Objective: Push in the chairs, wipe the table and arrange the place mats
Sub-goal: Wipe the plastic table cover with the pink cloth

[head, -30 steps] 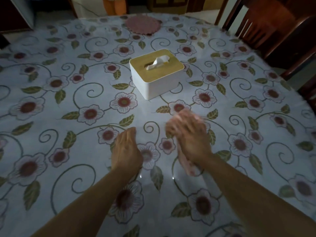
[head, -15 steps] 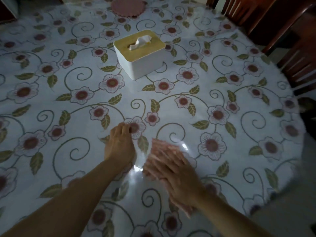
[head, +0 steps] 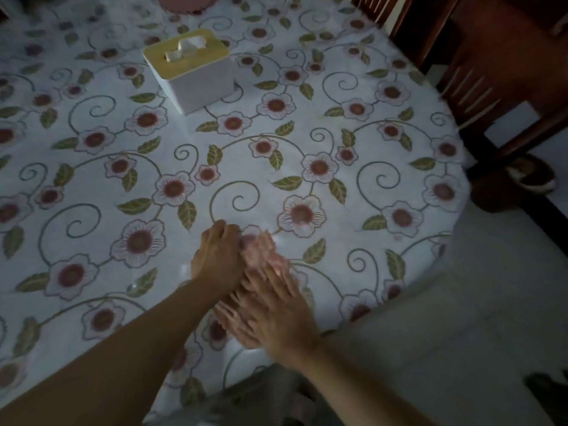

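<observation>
A round table (head: 362, 192) with a flowered cloth fills the view. My right hand (head: 276, 312) presses flat on a pink wiping cloth (head: 261, 250) near the table's front edge; the hand and cloth are blurred by motion. My left hand (head: 216, 259) rests palm down on the table, just left of the cloth and touching its edge, with nothing held. A round pink place mat (head: 187, 3) lies at the far edge, cut off by the frame.
A white tissue box (head: 196, 72) with a wooden lid stands in the middle of the table. Dark wooden chairs (head: 491, 72) stand at the right, apart from the table edge. A slipper (head: 531, 176) lies on the pale floor (head: 461, 302) beneath them.
My right hand has swept the pink cloth back toward me, then against my left hand. The view has shifted right, showing the table's near right edge and the floor.
</observation>
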`<control>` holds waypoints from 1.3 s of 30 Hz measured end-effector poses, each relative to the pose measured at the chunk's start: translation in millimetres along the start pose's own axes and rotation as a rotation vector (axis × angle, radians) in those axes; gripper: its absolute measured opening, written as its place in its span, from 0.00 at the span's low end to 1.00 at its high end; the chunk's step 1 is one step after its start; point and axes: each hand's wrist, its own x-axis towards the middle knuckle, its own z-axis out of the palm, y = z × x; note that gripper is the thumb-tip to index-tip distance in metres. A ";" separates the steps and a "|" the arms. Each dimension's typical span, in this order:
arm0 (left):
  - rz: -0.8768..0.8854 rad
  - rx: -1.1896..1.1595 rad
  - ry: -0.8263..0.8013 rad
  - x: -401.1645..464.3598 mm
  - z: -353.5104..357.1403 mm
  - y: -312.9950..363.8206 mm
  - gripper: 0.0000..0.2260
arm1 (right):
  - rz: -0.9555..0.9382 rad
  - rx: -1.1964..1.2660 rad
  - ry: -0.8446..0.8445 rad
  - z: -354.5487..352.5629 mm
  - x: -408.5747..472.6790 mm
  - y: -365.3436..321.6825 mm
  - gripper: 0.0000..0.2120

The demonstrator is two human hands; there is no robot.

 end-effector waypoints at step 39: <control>0.091 -0.085 0.193 244.5 -3.0 129.7 0.19 | 0.759 -0.029 0.085 -80.1 146.1 328.7 0.36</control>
